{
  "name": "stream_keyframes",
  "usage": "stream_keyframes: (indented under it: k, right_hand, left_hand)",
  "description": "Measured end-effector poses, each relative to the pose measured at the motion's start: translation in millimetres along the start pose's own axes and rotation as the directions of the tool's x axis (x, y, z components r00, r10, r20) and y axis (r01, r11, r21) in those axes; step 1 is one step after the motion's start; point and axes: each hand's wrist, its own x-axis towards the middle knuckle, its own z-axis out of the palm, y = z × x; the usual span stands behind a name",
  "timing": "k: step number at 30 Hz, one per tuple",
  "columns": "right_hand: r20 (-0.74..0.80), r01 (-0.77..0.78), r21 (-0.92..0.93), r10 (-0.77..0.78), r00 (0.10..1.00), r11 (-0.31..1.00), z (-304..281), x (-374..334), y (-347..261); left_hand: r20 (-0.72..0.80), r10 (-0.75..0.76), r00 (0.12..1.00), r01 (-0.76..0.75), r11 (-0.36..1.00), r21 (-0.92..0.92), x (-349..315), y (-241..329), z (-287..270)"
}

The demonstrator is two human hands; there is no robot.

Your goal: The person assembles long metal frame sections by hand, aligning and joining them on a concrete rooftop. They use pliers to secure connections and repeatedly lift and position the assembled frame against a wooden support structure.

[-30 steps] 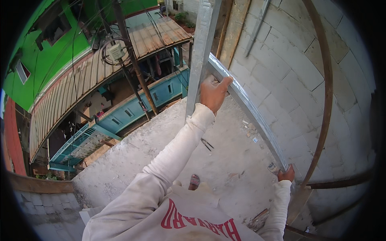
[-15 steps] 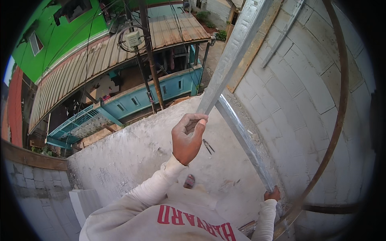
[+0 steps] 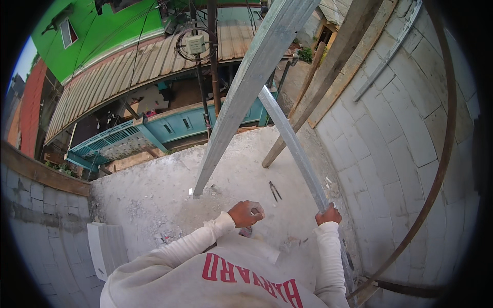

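My right hand (image 3: 328, 214) is closed round the lower part of a thin silver metal channel (image 3: 294, 137), which slants up and away to the left. A second, wider metal channel (image 3: 245, 84) crosses the upper middle, its lower end over the pale ground left of my hands; whether that end touches the ground I cannot tell. The first channel's top passes close to it or behind it. My left hand (image 3: 246, 214) is in front of my body, apart from both channels, fingers curled toward the thumb. What is inside those fingers, if anything, is hidden.
Pliers (image 3: 275, 191) lie on the dusty concrete ground (image 3: 154, 197). A wooden beam (image 3: 321, 84) leans beside the grey block wall (image 3: 390, 133). A curved brown bar (image 3: 448, 102) runs along the right. White blocks (image 3: 107, 249) stand lower left; poles and a teal fence (image 3: 174, 128) lie beyond.
My left hand has come away from the wide channel, back toward my body. That channel's lower end has shifted left and down. My right hand is higher, still on the thin channel.
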Motion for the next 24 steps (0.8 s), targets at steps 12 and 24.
stream_keyframes:
  k: [12,24]
  right_hand:
    - [0.016,0.366,0.283,-0.386,0.922,0.886,-106,9,-263]
    - [-0.3,0.321,0.549,-0.176,0.938,0.772,-93,-69,-124]
  left_hand:
    - [0.091,0.07,0.993,-0.047,0.971,-0.235,79,-32,76]
    - [-0.481,-0.121,0.868,-0.241,0.745,-0.622,113,10,-6]
